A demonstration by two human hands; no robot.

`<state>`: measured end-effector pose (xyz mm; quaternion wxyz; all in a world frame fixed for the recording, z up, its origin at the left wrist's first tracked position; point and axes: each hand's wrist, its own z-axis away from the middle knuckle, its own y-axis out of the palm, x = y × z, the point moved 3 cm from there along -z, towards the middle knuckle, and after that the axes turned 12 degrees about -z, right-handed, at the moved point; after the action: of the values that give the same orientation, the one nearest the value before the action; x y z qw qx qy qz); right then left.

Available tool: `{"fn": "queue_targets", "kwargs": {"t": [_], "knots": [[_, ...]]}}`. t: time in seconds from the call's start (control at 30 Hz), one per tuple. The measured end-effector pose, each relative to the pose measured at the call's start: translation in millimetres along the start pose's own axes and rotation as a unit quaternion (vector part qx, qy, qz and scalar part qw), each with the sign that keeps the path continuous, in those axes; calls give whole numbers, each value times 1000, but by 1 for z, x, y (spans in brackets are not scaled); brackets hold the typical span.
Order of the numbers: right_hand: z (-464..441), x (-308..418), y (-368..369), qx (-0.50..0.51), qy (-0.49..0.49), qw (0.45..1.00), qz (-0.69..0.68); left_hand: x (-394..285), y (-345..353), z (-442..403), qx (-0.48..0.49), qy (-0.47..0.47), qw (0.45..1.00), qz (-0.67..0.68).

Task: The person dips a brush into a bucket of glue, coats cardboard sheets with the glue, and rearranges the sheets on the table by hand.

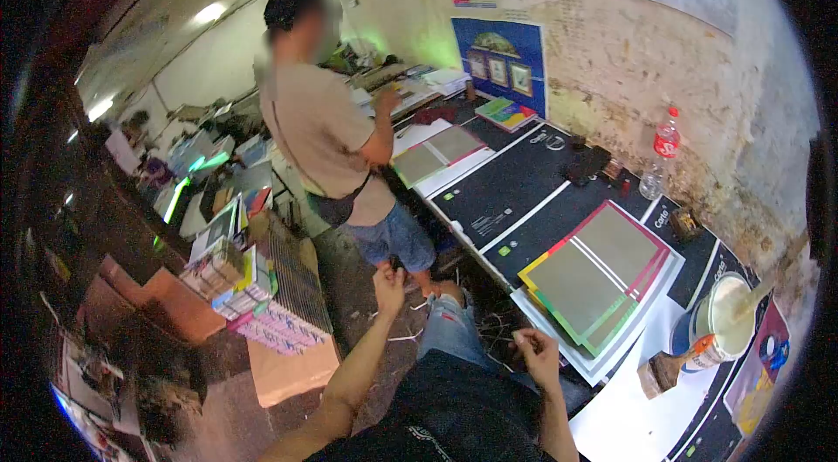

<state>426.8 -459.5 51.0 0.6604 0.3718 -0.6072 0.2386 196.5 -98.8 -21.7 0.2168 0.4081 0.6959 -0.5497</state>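
Note:
My left hand is raised over the floor, between my knee and the other person. Its fingers are curled closed; a small dark patch shows at the fingertips, but I cannot make out whether they hold anything. My right hand is beside the table's front edge with fingers bent in, and what is in them, if anything, is hidden. Nearest to it lies a grey-brown cover sheet with green, yellow, red and pink borders and a white double stripe, on top of white sheets. A wide brush leans against a white tub.
A person in a beige shirt stands at the same table, by another bordered sheet. A plastic bottle stands near the wall. Book stacks and cardboard are at left.

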Motion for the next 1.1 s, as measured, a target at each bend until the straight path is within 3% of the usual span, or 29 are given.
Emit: {"fn": "queue_targets", "kwargs": {"t": [0.07,0.17,0.27,0.3,0.33,0.4,0.47,0.57,0.6,0.67,0.7,0.73,0.77,0.8,0.83,0.87,0.9,0.93,0.97,1.03,1.1], "knots": [[-20,12,8,32,28,999,-8,65,-25,11,-33,-28,992,-118],[-46,0,23,54,-39,997,42,132,-71,61,57,-93,946,-305],[-63,-10,39,98,-85,985,115,146,-93,116,72,-301,903,-298],[-72,-35,38,104,-99,983,113,156,-97,130,115,-267,903,-317],[-81,-70,29,88,19,991,103,169,-95,144,162,-234,899,-334],[-105,-201,-7,37,15,989,143,200,-78,171,189,-351,844,-360],[-66,-207,6,-8,-89,946,311,177,-88,177,122,-306,891,-312],[-54,-293,-25,-1,-203,909,363,185,-69,152,166,-357,884,-251],[-53,-308,-36,-2,-222,897,382,186,-63,143,169,-323,895,-257],[-55,-227,-9,32,-56,939,339,195,-51,138,189,-261,908,-268],[-65,-226,-11,34,-56,945,322,181,-51,133,150,-307,903,-259],[-61,-190,2,88,-50,973,206,157,-45,121,126,-339,897,-255],[-75,-244,-30,58,24,937,344,172,-24,113,147,-275,904,-294],[-57,-208,-10,20,35,951,305,216,5,102,91,-202,945,-239],[-47,-196,6,21,88,947,307,149,-23,103,43,-264,954,-134],[-53,-270,-13,24,-16,943,332,147,-31,87,57,-181,974,-124],[-51,-222,17,43,111,921,371,142,-35,66,15,-143,986,-89],[-38,-229,25,99,135,851,498,167,-30,60,38,-94,992,-72],[-19,-241,23,98,152,891,417,108,-57,70,8,-131,986,-98],[-38,-269,11,155,175,909,345,168,-23,57,53,-117,979,-159],[-34,-281,-1,188,202,921,274,194,-20,84,88,-134,979,-126]]}}
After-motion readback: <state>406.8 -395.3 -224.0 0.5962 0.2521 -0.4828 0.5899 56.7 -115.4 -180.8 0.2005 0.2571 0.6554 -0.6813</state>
